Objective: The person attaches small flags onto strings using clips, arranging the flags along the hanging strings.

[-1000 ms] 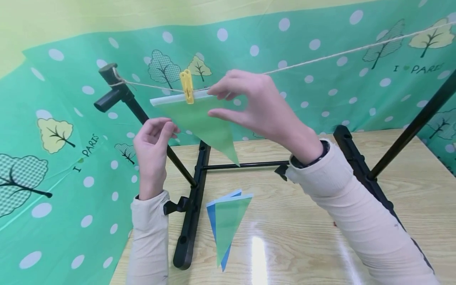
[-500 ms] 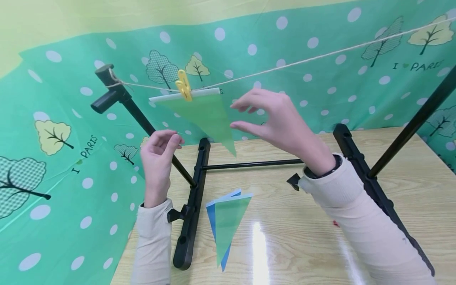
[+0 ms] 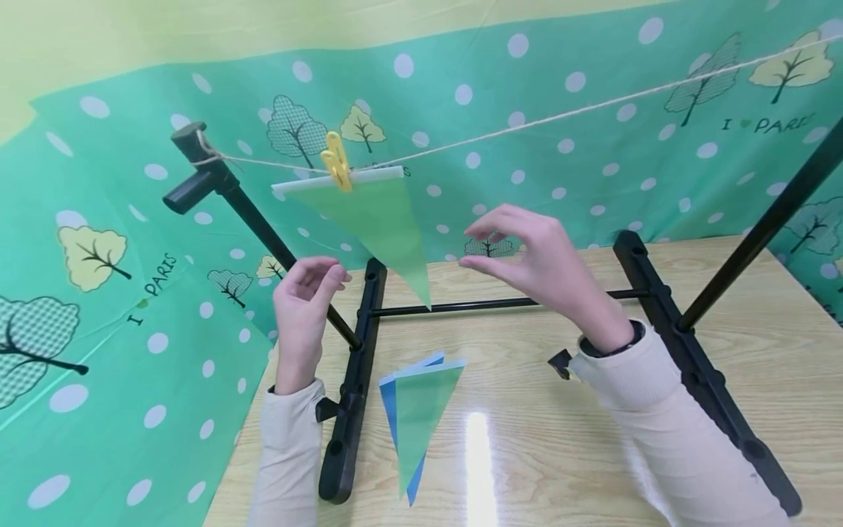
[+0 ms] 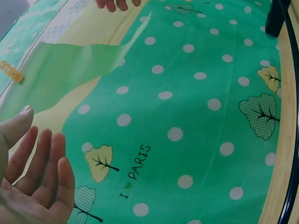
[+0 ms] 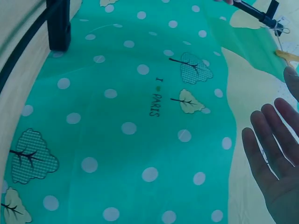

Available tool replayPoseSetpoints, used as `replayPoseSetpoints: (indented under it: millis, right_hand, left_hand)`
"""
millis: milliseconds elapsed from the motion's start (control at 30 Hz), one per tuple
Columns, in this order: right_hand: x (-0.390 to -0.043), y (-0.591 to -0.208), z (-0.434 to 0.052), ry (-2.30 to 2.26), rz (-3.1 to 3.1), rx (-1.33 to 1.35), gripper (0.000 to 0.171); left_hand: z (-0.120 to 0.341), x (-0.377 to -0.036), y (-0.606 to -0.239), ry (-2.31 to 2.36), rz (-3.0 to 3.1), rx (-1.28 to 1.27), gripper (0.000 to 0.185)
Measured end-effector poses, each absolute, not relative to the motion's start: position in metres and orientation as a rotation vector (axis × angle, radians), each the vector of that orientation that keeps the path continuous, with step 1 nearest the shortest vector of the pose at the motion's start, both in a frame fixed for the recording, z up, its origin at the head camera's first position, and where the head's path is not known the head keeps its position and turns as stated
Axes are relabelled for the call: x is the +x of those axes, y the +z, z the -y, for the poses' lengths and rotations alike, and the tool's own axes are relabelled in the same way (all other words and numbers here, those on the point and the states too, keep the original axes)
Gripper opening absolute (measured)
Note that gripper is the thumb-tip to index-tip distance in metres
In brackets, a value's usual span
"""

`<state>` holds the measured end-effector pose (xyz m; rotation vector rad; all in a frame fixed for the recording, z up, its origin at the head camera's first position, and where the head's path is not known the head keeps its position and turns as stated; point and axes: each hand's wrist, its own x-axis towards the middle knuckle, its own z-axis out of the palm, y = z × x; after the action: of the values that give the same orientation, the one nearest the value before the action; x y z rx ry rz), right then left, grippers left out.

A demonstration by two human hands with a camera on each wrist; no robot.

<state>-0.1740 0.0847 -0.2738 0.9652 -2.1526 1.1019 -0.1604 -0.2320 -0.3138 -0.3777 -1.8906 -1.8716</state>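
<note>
- Left hand (image 3: 304, 296): raised in front of the slanted pole of the black stand (image 3: 356, 380), below and to the left of the hanging green pennant (image 3: 378, 219). Fingers loosely bent, nothing between them; the grip is relaxed and empty. The left wrist view confirms straight, spread fingers (image 4: 39, 163).
- Right hand (image 3: 536, 260): held in the air to the right of the pennant's lower tip, apart from it. Thumb and fingers slightly parted, holding nothing; the grip is relaxed and empty (the right wrist view shows an open palm (image 5: 275, 154)).
- Green pennant: hangs point down from the string (image 3: 560, 117), fastened at its white top edge by a yellow clothespin (image 3: 336, 167). Neither hand touches it.
- String: runs from the top of the stand's left pole up to the right edge of the head view.
- Spare pennants (image 3: 415, 417): a green one lying over a blue one, flat on the wooden tabletop (image 3: 560, 454), just right of the stand's left foot.
- Backdrop (image 3: 593, 168): green sheet with white dots, trees and the words "I PARIS".
</note>
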Motion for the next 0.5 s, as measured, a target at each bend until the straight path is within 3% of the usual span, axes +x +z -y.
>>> replayPoseSetpoints:
  millis: [500]
  right_hand:
    - [-0.171,-0.312,-0.109,1.11,2.274,0.904,0.029]
  left_hand:
    - [0.229,-0.153,-0.337,-1.886,2.039,-0.348,0.017]
